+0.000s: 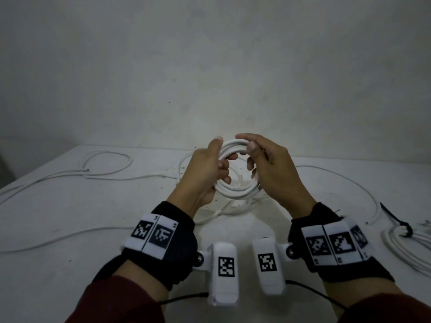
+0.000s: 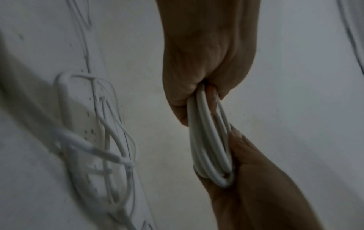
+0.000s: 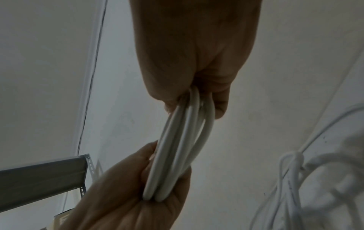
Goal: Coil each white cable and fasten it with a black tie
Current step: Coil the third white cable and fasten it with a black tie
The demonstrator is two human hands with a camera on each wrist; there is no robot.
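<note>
Left hand (image 1: 205,169) and right hand (image 1: 272,166) both grip the coiled white cable (image 1: 235,187), fingers curled around opposite sides, above the tabletop (image 1: 93,206).

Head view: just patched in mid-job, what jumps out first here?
The white cable coil held up over the middle of the table, the left hand gripping its left side and the right hand its right. At the right edge lies a finished bundle cinched with a black tie. Loose white cable sprawls across the far left.
</note>
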